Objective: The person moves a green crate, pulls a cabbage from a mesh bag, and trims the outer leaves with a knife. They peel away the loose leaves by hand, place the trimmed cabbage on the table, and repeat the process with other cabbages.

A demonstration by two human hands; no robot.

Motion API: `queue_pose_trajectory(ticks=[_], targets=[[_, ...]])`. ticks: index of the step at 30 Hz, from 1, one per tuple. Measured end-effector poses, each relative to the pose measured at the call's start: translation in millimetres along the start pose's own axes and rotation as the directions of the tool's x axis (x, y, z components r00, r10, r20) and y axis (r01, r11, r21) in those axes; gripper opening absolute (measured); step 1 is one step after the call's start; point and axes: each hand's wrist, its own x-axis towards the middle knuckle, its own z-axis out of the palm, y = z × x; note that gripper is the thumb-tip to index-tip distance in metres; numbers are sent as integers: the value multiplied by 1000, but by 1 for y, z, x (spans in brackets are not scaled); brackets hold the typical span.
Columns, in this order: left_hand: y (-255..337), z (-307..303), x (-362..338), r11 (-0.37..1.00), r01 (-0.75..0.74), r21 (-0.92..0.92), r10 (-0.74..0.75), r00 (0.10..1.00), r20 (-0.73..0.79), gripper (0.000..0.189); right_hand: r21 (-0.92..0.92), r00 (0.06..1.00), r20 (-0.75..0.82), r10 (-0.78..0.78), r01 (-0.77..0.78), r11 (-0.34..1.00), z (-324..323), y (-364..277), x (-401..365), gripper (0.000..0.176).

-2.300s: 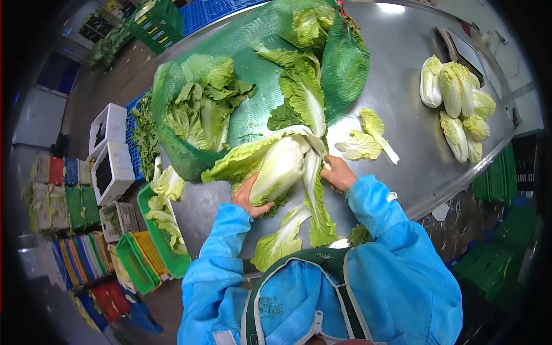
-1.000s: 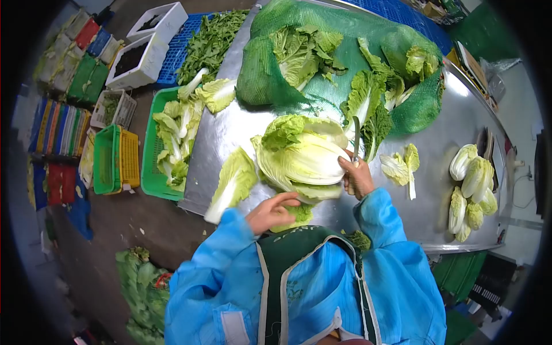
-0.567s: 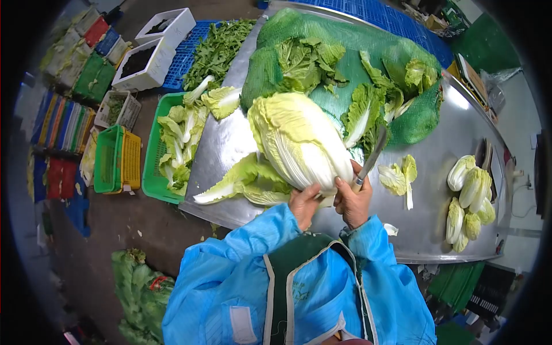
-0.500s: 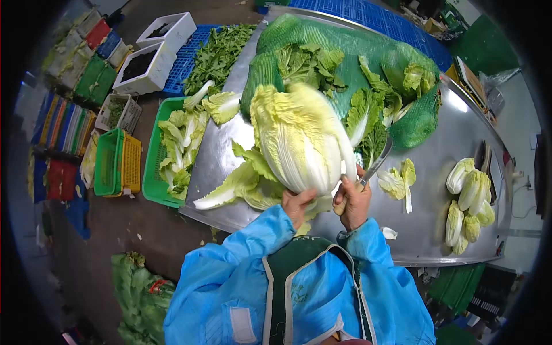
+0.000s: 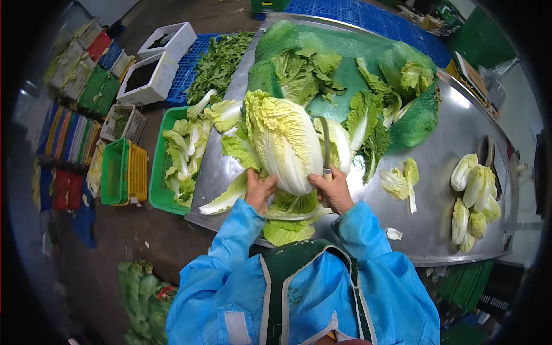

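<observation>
A large napa cabbage (image 5: 282,141) stands on its base end over the steel table (image 5: 437,213), leaf tips pointing away from me. My left hand (image 5: 260,191) grips its lower left side. My right hand (image 5: 332,190) is closed on a knife (image 5: 325,144) whose blade points up along the cabbage's right side. Loose outer leaves (image 5: 287,221) lie under and around the base, at the table's near edge.
A green net sack (image 5: 374,63) with more cabbages lies behind. Trimmed cabbages (image 5: 474,195) are piled at the right. Left of the table, a green crate (image 5: 155,195) holds discarded leaves, with other crates and white boxes (image 5: 146,72) on the floor.
The cabbage went from lying on the table to being lifted upright. More outer leaves have dropped at its base. The knife swung from angled right to upright beside it.
</observation>
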Motion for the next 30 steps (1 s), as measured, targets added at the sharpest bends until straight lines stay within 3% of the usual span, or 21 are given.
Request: queue_pose_trajectory(ticks=[2, 4, 7, 8, 11, 12, 13, 14, 16, 17, 19, 20, 21, 23, 24, 25, 27, 28, 30], targets=[[3, -3, -2, 999, 17, -30, -21, 993, -118, 103, -30, 1000, -7, 2, -2, 1000, 14, 15, 7, 32], [-33, -14, 13, 998, 5, -55, -20, 961, -277, 110, -45, 999, -27, 18, -19, 999, 20, 39, 13, 31], [-67, -19, 6, 994, -79, 70, 98, 934, -344, 111, -93, 997, -11, 71, -71, 993, 22, 47, 5, 34], [-73, -18, 1, 987, -111, 112, 143, 930, -338, 111, -134, 999, -35, 16, -21, 991, 24, 50, -2, 33], [-61, -10, -13, 987, -99, -123, 63, 962, -266, 116, -194, 986, -83, -145, 127, 973, 33, 49, -14, 28], [-62, -10, -13, 970, -182, -161, 149, 969, -199, 99, -170, 976, -102, -190, 171, 971, 35, 48, -17, 27], [-68, -18, -7, 955, -114, -272, 74, 985, -153, 92, -146, 963, -123, -241, 223, 964, 37, 42, -18, 26], [-76, -29, 4, 927, -42, -374, 8, 996, -92, 85, -51, 979, -172, -106, 98, 994, 43, 20, -24, 24], [-79, -31, 17, 869, 98, -485, -50, 993, 111, 75, 144, 982, -153, -108, 130, 981, 44, 6, -22, 26], [-80, -29, 18, 834, 115, -540, -42, 988, 146, 79, 240, 983, -148, -113, 146, 960, 43, 1, -21, 27], [-79, -28, 26, 754, 159, -637, -19, 975, 221, 88, 232, 979, -193, -61, 106, 967, 19, 7, -17, 28], [-72, -21, 23, 793, 100, -600, 25, 980, 196, 100, 239, 972, -216, -92, 144, 960, 2, 7, -13, 31], [-65, -19, 20, 736, 159, -658, 100, 936, 338, 103, 246, 963, -241, -120, 180, 953, -15, 8, -11, 33], [-49, -19, 19, 626, 313, -714, 271, 771, 576, 108, -7, 976, -216, 1, -3, 1000, -57, 11, -9, 42], [-43, -17, 18, 585, 402, -704, 282, 714, 641, 115, -248, 931, -363, -37, -58, 967, -62, 15, -11, 53], [-30, -7, 10, 604, 429, -672, 282, 674, 683, 114, -220, 941, -339, -26, -52, 974, -60, 13, -11, 55], [-7, 13, -11, 694, 432, -575, 102, 732, 673, 111, -162, 957, -289, -7, -41, 986, -42, 4, -12, 60], [-13, 9, -17, 763, 365, -534, 43, 795, 606, 108, 45, 992, -125, -3, 9, 999, -25, -6, -13, 59], [-27, -2, -18, 885, 231, -405, -26, 892, 451, 102, 201, 983, 43, 176, -181, 963, -12, -2, 6, 47]])
